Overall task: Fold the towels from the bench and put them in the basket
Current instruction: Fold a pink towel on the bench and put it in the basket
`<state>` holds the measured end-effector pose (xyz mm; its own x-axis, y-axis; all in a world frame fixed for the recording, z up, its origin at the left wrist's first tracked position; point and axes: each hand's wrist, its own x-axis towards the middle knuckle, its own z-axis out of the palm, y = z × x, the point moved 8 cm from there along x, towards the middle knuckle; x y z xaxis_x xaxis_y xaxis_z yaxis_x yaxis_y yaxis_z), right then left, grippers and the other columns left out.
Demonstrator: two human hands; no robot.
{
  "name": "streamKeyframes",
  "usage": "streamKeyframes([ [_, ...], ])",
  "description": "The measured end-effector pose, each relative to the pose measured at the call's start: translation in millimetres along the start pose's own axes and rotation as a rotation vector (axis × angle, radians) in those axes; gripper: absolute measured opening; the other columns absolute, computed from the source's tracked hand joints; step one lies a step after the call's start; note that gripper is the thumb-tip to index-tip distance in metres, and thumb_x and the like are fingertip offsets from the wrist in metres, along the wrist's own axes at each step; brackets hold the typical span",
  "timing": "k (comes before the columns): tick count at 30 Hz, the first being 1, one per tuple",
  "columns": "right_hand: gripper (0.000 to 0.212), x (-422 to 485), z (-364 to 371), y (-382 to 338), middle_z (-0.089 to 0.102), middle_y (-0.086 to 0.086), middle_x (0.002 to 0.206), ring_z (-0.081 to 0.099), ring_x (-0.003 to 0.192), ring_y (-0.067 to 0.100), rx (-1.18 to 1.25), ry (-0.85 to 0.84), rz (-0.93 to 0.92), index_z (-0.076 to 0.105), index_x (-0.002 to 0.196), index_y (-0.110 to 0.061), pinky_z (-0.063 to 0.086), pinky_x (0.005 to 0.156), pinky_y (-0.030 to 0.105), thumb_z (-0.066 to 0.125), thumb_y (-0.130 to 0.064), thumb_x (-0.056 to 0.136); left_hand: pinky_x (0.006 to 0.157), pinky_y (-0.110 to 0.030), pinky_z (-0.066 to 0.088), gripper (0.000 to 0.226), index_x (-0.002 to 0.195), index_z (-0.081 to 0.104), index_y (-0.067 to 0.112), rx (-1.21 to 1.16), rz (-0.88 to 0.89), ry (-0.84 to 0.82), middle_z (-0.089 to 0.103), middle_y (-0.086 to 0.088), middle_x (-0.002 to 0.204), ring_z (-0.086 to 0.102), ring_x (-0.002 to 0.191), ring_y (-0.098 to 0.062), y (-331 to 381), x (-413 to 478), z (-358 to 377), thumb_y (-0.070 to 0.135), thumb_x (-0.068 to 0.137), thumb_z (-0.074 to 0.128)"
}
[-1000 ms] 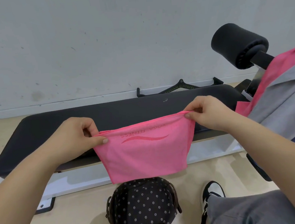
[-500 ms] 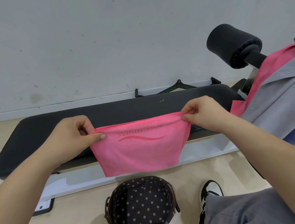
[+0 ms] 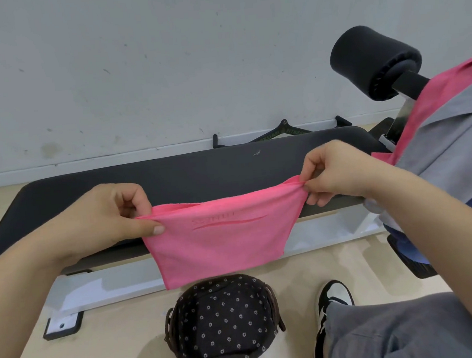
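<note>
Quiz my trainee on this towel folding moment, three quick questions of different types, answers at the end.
1. True or false: the pink towel lies flat on the bench.
2. Where is the basket? A on the bench; B on the floor under the towel; C against the wall.
3. Fill in: the towel's top corners are pinched by ___ hands.
Key: 1 false, it hangs in the air; 2 B; 3 both, the left hand and the right hand.
</note>
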<state>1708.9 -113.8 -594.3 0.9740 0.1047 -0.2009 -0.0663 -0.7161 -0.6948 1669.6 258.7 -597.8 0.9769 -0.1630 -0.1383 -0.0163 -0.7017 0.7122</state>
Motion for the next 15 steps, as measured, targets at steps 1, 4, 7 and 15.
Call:
streamKeyframes([
  [1, 0.018, 1.0, -4.1, -2.1, 0.076, 0.022, 0.076, 0.078, 0.070, 0.035, 0.027, 0.039, -0.018, 0.067, 0.093, -0.002, 0.066, 0.070, 0.048, 0.061, 0.015, 0.088, 0.068, -0.032, 0.054, 0.026, 0.071, 0.071, 0.019, 0.037, 0.002, 0.022, 0.074, -0.002, 0.072, 0.063, 0.064, -0.024, -1.5, 1.5, -1.3, 0.016, 0.068, 0.097],
  [4, 0.031, 1.9, -7.0, -6.3, 0.076, 0.021, 0.084, 0.079, 0.074, 0.031, 0.132, 0.135, -0.008, 0.066, 0.109, -0.008, 0.066, 0.072, 0.041, 0.059, 0.016, 0.091, 0.066, -0.027, 0.054, 0.028, 0.087, 0.075, 0.026, 0.057, -0.008, 0.124, 0.074, 0.003, 0.075, 0.067, 0.068, -0.021, -2.3, 4.8, -5.2, 0.015, 0.070, 0.095],
  [7, 0.032, 2.8, -7.1, 1.1, 0.076, 0.023, 0.081, 0.078, 0.076, 0.035, 0.249, 0.233, 0.079, 0.074, 0.101, -0.002, 0.067, 0.071, 0.041, 0.053, 0.017, 0.088, 0.070, -0.034, 0.054, 0.014, 0.088, 0.078, 0.028, 0.055, -0.019, 0.214, 0.073, -0.001, 0.077, 0.069, 0.074, -0.026, -2.3, 7.4, -9.7, 0.023, 0.080, 0.089],
  [15, 0.020, 17.2, 6.3, 5.7, 0.062, 0.010, 0.057, 0.062, 0.042, 0.022, 0.631, 0.287, 0.173, 0.066, 0.104, -0.008, 0.049, 0.038, 0.026, 0.052, 0.002, 0.094, 0.044, -0.023, 0.038, 0.021, 0.084, 0.069, 0.016, -0.389, -0.220, 0.374, 0.057, -0.003, 0.050, 0.045, 0.040, -0.018, -18.2, 22.9, -13.2, 0.025, 0.102, 0.065],
])
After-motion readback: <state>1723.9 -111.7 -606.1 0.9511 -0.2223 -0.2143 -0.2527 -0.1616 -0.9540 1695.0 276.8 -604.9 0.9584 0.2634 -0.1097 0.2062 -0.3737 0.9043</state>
